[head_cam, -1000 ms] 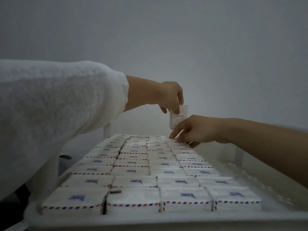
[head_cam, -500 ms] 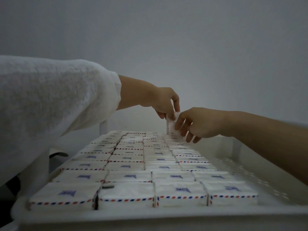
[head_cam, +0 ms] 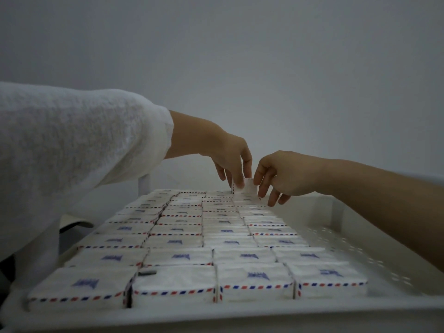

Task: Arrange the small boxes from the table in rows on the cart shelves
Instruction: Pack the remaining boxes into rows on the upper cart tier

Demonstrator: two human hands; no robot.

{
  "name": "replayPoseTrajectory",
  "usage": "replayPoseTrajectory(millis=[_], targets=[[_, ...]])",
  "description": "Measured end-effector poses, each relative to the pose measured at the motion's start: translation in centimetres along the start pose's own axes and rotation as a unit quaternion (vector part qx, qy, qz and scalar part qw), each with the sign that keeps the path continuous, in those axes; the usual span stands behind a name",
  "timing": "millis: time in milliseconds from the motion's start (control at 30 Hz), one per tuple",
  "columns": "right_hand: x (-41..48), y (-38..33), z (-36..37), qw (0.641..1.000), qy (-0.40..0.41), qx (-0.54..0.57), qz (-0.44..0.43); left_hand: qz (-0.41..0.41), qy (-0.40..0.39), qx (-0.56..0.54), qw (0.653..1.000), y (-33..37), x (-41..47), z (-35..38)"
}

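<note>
Left hand: the left hand reaches in from the left, fingers curled downward, fingertips pinching the top and left side of an upright box.
Right hand: the right hand comes in from the right with a bare forearm; its bent fingers grip the right edge of the same box, and the lower fingers hang just beside it.
Upright box: a small white box with a red-and-blue dashed border, standing on edge between the two hands at the far end of the cart shelf, on the rightmost column; its bottom edge touches the flat boxes below it.
Rows of boxes: the rows of boxes lie flat and packed edge to edge in four columns, running from the near rim to the far end, each with a blue mark on top.
Shelf floor: a bare perforated strip shows along the right side, beside the rightmost column.
Dark object: a small dark object lies on the front row, at the seam between two boxes.
Sleeve: a loose white sleeve covers the left arm and overhangs the shelf's left edge.
Post: a white post rises at the far left corner.
Wall: a plain grey wall stands behind.
</note>
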State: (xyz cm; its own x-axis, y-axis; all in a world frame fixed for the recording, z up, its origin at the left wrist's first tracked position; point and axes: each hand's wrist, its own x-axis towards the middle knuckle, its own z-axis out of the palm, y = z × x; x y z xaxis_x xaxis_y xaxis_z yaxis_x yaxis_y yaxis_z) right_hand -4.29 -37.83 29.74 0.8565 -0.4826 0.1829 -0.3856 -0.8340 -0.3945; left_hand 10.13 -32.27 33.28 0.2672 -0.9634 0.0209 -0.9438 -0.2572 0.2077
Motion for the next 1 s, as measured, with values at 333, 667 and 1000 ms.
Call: replayPoseTrajectory(millis=[333,667,1000], targets=[[-0.5,-0.1,0.4,0.999,0.018,-0.037,0.000,-0.070,-0.110,0.152,0.980,1.0,-1.5,0.3],[-8.3,-8.2,0.3,0.973,0.108,-0.054,-0.196,0.034,0.159,0.076,0.984,2.1,-16.5,-2.1],[-17.0,-21.1,18.3,0.894,0.022,0.121,-0.430,-0.015,0.470,-0.186,0.862,-10.9,-38.9,12.5]])
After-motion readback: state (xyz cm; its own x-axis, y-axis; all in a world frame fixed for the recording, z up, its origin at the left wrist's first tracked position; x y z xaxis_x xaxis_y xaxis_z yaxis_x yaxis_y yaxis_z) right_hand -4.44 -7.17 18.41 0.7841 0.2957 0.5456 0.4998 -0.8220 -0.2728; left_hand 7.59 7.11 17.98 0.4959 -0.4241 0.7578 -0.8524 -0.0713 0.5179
